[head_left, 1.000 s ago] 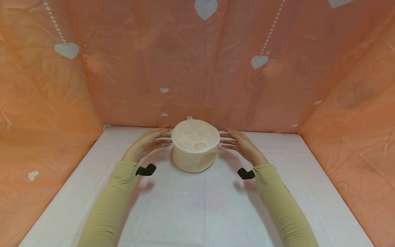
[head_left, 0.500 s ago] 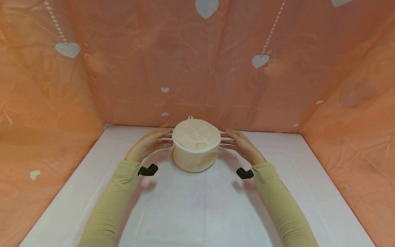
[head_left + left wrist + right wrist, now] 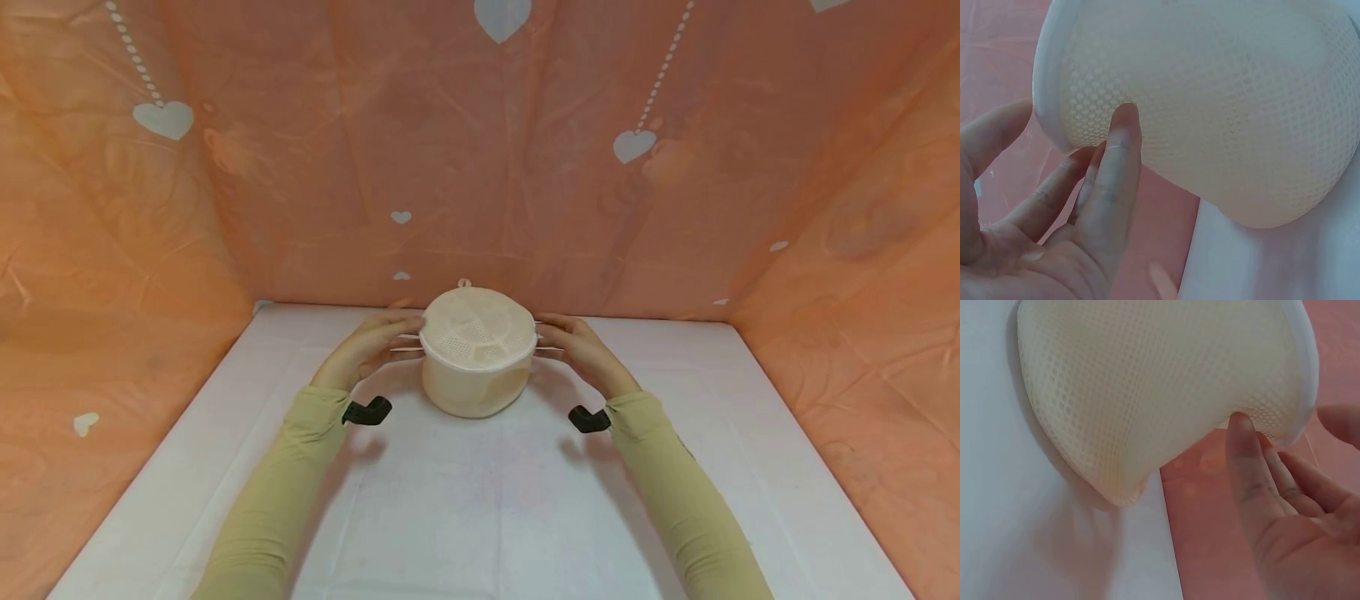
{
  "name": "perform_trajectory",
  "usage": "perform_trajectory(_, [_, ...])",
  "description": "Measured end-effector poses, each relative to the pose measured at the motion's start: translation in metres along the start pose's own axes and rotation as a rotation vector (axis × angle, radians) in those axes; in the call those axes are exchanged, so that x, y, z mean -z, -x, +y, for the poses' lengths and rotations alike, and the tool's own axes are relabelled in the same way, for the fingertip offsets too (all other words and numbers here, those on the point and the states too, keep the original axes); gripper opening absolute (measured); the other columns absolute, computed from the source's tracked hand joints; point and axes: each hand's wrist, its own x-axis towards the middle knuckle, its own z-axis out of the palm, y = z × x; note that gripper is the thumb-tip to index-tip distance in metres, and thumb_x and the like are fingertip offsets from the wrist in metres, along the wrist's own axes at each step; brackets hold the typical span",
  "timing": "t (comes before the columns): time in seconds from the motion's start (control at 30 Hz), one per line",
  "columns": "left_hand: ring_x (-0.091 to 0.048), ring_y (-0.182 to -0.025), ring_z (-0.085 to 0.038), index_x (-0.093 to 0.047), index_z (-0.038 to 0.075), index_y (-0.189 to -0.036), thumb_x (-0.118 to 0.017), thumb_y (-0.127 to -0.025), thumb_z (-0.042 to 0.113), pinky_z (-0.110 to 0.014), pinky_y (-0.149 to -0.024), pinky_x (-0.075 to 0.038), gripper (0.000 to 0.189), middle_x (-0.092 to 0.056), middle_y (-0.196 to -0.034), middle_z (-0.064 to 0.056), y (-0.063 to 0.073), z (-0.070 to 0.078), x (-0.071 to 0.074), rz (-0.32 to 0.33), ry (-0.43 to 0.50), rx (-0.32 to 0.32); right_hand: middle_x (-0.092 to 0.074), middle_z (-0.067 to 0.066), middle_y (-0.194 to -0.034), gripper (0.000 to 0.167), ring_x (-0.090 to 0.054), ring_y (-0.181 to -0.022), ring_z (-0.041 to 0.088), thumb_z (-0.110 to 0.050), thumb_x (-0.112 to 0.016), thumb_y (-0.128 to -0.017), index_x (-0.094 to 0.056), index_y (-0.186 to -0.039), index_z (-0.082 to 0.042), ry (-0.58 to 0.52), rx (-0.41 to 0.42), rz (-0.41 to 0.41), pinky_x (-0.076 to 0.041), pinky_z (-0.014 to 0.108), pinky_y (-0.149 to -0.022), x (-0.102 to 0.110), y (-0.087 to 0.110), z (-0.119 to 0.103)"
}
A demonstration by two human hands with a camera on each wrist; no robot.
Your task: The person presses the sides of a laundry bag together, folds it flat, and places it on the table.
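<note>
The mesh bag, cream, round and soft-walled, stands upright on the white tabletop, near the back edge and about the middle of my head view, with its round mesh top facing up. White piping runs around the top edge, and a small loop sticks up at the back. The left hand is at the bag's left side; on my left wrist feed I make out fairly straight, slightly spread fingers with one tip pressing on the mesh wall, while the thumb stands apart from them, its tip at the piping. The right hand mirrors it on the other side: its fingers are extended, a fingertip against the mesh, which dents there, and the thumb is held off wide, close to the piping; I can't tell whether it touches. Each arm wears a yellow-green sleeve, left and right, with a black piece at the left cuff and another black piece at the right cuff. Behind and on both sides I see an orange curtain printed with pale hearts and dotted lines
</note>
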Motion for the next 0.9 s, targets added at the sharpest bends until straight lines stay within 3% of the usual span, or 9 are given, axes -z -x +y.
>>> perform_trajectory(0.2, [-0.061, -0.105, -0.03, -0.042, -0.008, -0.137, -0.057, -0.098, 0.015, -0.04, -0.089, -0.052, 0.048, -0.05, -0.13, -0.017, -0.0014, -0.001, -0.0002, 0.005, 0.001, -0.011, -0.049, 0.02, -0.134, 0.045, -0.062, -0.098, 0.02, -0.012, -0.054, -0.099, -0.041, -0.139, 0.005, 0.002, -0.002, 0.01, -0.045, 0.043, -0.099, -0.0003, -0.001, -0.0006])
perform_trajectory(0.37, [-0.058, -0.109, -0.034, -0.04, -0.009, -0.138, -0.057, -0.097, 0.013, -0.041, -0.09, -0.052, 0.049, -0.048, -0.133, -0.02, -0.0022, -0.0024, -0.0001, 0.006, 0.007, -0.019, -0.048, 0.021, -0.134, 0.045, -0.062, -0.099, 0.02, -0.009, -0.054, -0.098, -0.041, -0.138, 0.007, -0.009, 0.001, 0.02, -0.046, 0.043, -0.098, -0.0008, -0.0033, -0.0001])
perform_trajectory(0.53, [-0.063, -0.101, -0.027, -0.041, -0.009, -0.138, -0.058, -0.096, 0.011, -0.04, -0.089, -0.052, 0.049, -0.046, -0.135, -0.021, -0.0033, -0.0034, -0.0003, 0.016, -0.001, -0.01, -0.048, 0.022, -0.134, 0.045, -0.06, -0.104, 0.021, -0.007, -0.055, -0.097, -0.041, -0.138, 0.008, -0.023, 0.003, 0.031, -0.047, 0.042, -0.097, -0.0021, -0.0048, 0.0008])
perform_trajectory(0.9, [-0.067, -0.089, -0.019, -0.043, -0.007, -0.138, -0.06, -0.094, 0.006, -0.038, -0.084, -0.055, 0.048, -0.061, -0.112, -0.011, -0.0044, -0.0034, -0.0034, 0.05, 0.02, 0.007, -0.05, 0.022, -0.13, 0.047, -0.059, -0.103, 0.019, -0.006, -0.056, -0.096, -0.04, -0.139, 0.008, -0.012, -0.008, 0.056, -0.048, 0.04, -0.096, -0.0057, -0.0032, -0.0001])
